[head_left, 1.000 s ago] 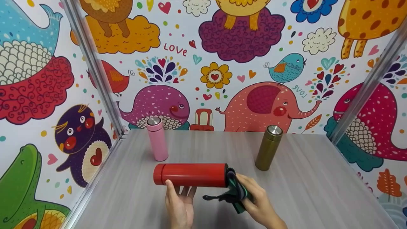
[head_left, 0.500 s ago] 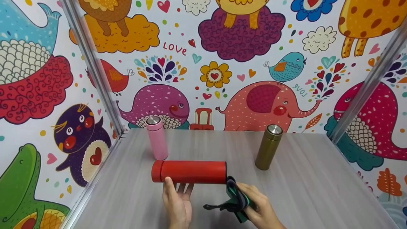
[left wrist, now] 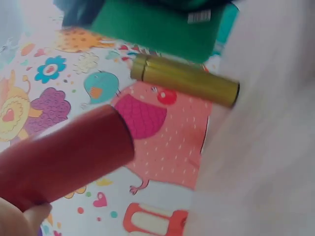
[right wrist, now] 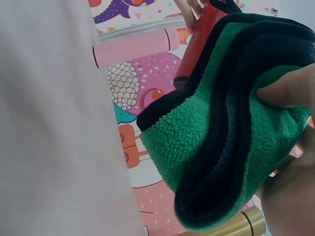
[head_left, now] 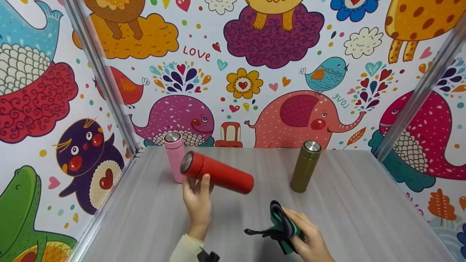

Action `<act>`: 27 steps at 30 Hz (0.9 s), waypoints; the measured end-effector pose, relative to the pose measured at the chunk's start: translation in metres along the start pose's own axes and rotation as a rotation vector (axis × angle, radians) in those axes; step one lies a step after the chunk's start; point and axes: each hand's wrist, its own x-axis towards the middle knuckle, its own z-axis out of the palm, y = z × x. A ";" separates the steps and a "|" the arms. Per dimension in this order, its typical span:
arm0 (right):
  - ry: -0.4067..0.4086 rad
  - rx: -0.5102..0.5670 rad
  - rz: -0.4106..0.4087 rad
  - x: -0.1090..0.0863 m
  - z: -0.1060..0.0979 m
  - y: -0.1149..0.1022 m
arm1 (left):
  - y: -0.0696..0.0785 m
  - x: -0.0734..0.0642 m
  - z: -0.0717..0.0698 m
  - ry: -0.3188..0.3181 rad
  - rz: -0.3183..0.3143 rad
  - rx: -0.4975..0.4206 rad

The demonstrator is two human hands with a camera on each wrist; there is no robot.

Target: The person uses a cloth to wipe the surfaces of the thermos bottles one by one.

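A red thermos bottle (head_left: 222, 174) is held tilted above the table by my left hand (head_left: 197, 198), its silver-topped cap end up and to the left. In the left wrist view the red thermos (left wrist: 74, 152) shows its base end, with fingertips at its lower side. My right hand (head_left: 309, 234) grips a folded green cloth with dark edging (head_left: 284, 229), low at the front right and apart from the bottle. Up close in the right wrist view, the cloth (right wrist: 197, 128) is bunched in thick folds, the thumb pressing into it.
A pink thermos (head_left: 174, 156) stands at the back left, partly behind the red one. An olive-gold thermos (head_left: 305, 167) stands upright at the back right. The grey table (head_left: 349, 203) ends at cartoon-printed walls (head_left: 269, 80) with metal corner posts (head_left: 105, 83).
The red thermos went from level to tilted, cap end raised, and moved up away from the cloth with my left hand. My right hand and the cloth shifted slightly right.
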 end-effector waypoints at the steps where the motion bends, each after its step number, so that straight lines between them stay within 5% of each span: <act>1: 0.001 -0.002 0.012 0.000 -0.001 -0.001 | -0.002 0.007 0.002 -0.016 0.008 0.046; 6: 0.010 -0.002 0.076 -0.004 -0.006 -0.002 | -0.019 0.035 0.008 -0.053 -0.022 0.302; 12: -0.002 0.015 0.165 -0.011 -0.009 -0.001 | -0.048 0.054 0.010 -0.116 -0.019 0.462; 19: -0.002 0.014 0.151 -0.017 -0.008 0.001 | -0.083 0.061 0.003 -0.172 -0.037 0.578; 27: -0.006 0.030 0.131 -0.021 -0.010 0.003 | -0.095 0.063 0.004 -0.192 -0.067 0.619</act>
